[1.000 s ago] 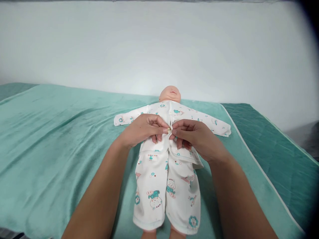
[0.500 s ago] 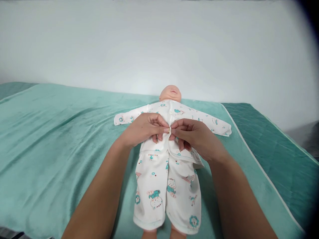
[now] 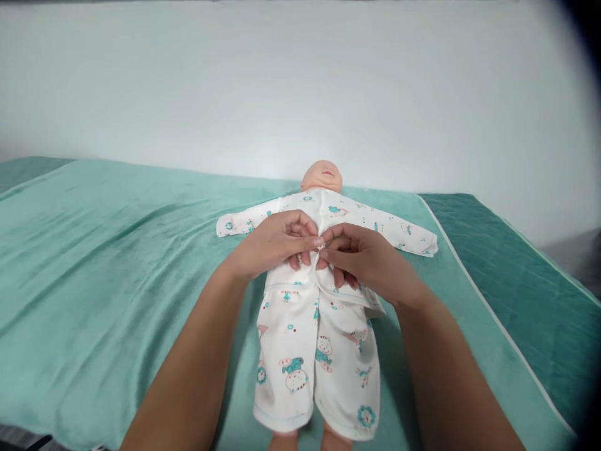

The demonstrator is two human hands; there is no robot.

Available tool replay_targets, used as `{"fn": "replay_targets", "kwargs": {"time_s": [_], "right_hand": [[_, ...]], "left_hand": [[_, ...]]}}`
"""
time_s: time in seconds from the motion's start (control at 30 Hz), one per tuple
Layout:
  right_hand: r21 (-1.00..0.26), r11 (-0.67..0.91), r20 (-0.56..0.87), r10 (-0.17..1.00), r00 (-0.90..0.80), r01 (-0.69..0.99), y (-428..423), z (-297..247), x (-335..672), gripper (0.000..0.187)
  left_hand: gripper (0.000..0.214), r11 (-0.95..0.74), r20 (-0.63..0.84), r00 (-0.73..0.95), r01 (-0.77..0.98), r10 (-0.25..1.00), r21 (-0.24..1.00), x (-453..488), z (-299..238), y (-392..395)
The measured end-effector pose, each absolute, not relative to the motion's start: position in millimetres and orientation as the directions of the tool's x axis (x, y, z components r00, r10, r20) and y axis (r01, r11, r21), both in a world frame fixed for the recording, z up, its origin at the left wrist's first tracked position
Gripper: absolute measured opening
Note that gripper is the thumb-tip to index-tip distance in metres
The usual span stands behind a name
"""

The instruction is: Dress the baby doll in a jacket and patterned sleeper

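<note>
A baby doll (image 3: 322, 176) lies on its back, head toward the wall, in a white printed shirt (image 3: 287, 275) and matching pants (image 3: 284, 351). Both sleeves stretch out to the sides. My left hand (image 3: 287, 241) pinches the shirt's front edge at the middle of the chest. From the other side my right hand (image 3: 354, 254) pinches the opposite edge at the same spot. The thumbs and fingertips of both hands meet there. A small pale bit, perhaps a button, shows between them, but the fingers cover most of it. The shirt's lower right corner flares outward.
A light green blanket (image 3: 103, 263) with soft folds lies under the doll. To the right is a darker green quilted cover (image 3: 511, 269) beyond the blanket's white edge. A plain pale wall (image 3: 235, 81) rises behind the bed.
My thumbs and fingertips have come closer together over the shirt's front opening. My left thumb has shifted slightly right and up. The doll lies as before.
</note>
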State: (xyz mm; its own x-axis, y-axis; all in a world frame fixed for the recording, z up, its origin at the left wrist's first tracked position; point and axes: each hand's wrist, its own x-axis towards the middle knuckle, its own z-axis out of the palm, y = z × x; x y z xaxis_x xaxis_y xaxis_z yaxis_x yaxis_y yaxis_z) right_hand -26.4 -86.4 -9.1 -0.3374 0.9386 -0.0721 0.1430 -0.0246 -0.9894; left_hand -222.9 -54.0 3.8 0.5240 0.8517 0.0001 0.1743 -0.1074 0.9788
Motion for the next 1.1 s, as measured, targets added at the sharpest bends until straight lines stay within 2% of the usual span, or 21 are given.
{"fn": "replay_targets", "kwargs": {"time_s": [0.33,0.5,0.7,0.93,1.1], "right_hand": [[-0.975,-0.015,-0.102,0.917,-0.385,0.222,-90.0,-7.0,-29.8,0.021],[-0.980,-0.024,-0.098,0.922,-0.374,0.197,-89.9,-7.2,-30.2,0.023],[-0.987,-0.024,-0.079,0.932,-0.354,0.158,-89.0,-7.7,-31.1,0.020],[-0.991,-0.025,-0.063,0.952,-0.301,0.130,-88.1,-9.0,-32.4,0.015],[-0.990,-0.037,-0.074,0.958,-0.277,0.137,-88.4,-9.2,-33.3,0.015]], "left_hand": [[0.020,-0.139,0.012,0.467,0.239,0.884,0.961,-212.8,0.5,-61.5],[0.014,-0.106,-0.018,0.451,0.248,0.893,0.963,-212.6,2.1,-62.6],[0.016,-0.075,-0.027,0.458,0.202,0.888,0.977,-215.0,2.9,-63.6],[0.032,-0.015,-0.053,0.438,0.150,0.897,0.989,-219.2,0.9,-60.9],[0.025,-0.032,-0.048,0.446,0.170,0.894,0.985,-220.8,2.4,-60.5]]}}
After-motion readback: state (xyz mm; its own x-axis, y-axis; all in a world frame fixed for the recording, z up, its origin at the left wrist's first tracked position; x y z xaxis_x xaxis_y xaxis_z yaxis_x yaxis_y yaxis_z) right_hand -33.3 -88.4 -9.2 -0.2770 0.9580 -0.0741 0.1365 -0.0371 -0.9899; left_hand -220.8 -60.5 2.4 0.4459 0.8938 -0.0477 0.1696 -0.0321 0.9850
